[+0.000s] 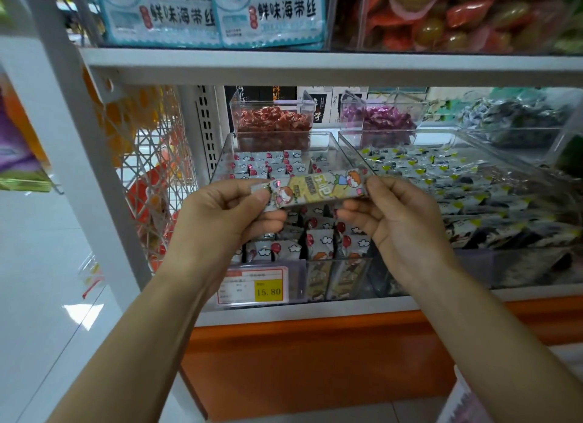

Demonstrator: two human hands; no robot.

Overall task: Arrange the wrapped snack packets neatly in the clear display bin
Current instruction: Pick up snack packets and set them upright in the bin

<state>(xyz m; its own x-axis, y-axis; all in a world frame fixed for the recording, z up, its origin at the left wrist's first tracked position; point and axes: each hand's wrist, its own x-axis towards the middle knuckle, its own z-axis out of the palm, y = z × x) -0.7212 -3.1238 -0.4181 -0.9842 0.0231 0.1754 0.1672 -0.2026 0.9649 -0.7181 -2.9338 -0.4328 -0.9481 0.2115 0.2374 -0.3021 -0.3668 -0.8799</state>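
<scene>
A long wrapped snack packet (318, 186) with cartoon children and a yellow panel is held level above the clear display bin (329, 145). My left hand (227, 211) pinches its left end and my right hand (397, 214) pinches its right end. Below it the bin holds several matching packets (318, 242) with red balloons and clouds, standing on edge in rows. My hands hide the middle rows. A price tag reading 15.80 (268, 291) is fixed to the bin's front.
A second clear bin (397, 138) of dark and white packets sits right of it. Bins of red sweets (271, 123) and purple sweets (378, 118) stand behind. The white shelf board (315, 66) hangs close overhead, and a wire basket (151, 170) is at left.
</scene>
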